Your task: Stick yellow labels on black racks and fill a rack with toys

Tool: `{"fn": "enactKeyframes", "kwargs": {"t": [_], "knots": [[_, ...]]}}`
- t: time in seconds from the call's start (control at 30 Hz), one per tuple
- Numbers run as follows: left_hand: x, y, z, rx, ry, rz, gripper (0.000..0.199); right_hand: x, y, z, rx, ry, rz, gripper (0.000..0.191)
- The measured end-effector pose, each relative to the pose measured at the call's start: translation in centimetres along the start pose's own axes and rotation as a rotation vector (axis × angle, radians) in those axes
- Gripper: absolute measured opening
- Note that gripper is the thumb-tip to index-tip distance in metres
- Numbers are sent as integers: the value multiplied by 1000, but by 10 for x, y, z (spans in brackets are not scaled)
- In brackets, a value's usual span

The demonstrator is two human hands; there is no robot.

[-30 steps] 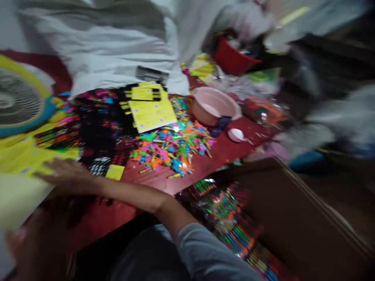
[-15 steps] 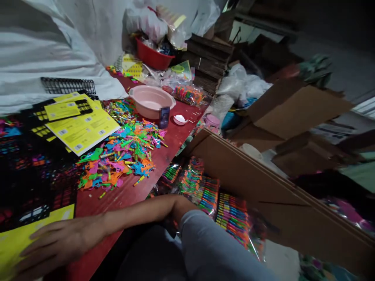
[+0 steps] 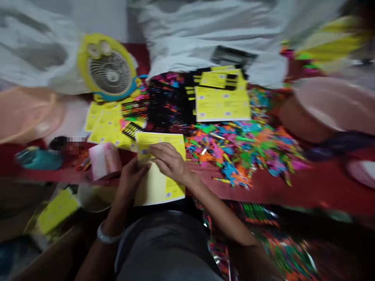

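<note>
Though blur leaves its print unreadable, the yellow card lies at the red table's near edge, the right hand pressing flat on it, the left hand pinching its left edge beside colourful plastic pieces.

A card lies on the table's front edge; toy heap right; fan behind, left.

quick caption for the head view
Both hands, left and right, rest on a yellow card beside colourful plastic pieces.
</note>
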State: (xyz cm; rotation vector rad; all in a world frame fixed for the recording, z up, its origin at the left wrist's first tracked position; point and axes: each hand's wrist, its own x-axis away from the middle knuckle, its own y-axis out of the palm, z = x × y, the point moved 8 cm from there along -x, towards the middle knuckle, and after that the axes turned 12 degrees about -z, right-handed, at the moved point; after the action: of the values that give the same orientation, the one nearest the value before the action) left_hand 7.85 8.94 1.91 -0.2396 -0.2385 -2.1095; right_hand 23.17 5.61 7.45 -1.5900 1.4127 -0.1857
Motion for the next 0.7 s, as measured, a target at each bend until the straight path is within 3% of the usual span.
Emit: {"fn": "enactKeyframes", "kwargs": {"t": [0.13,0.23,0.5,0.63,0.7], "knots": [[3,0,13,-12,36,-23,37,-14,1,-6,-49,-42,4,28],[6,-2,17,-144,81,-13,33,-22,4,-15,-32,-55,-71,24],[7,-5,19,-406,102,9,22,-26,15,-39,288,-141,-255,26],[8,-3,19,-441,70,-7,28,-27,17,-33,173,-135,-320,24],[9,-3,15,-420,45,-27,30,-28,15,-25,51,-78,-288,22]]}}
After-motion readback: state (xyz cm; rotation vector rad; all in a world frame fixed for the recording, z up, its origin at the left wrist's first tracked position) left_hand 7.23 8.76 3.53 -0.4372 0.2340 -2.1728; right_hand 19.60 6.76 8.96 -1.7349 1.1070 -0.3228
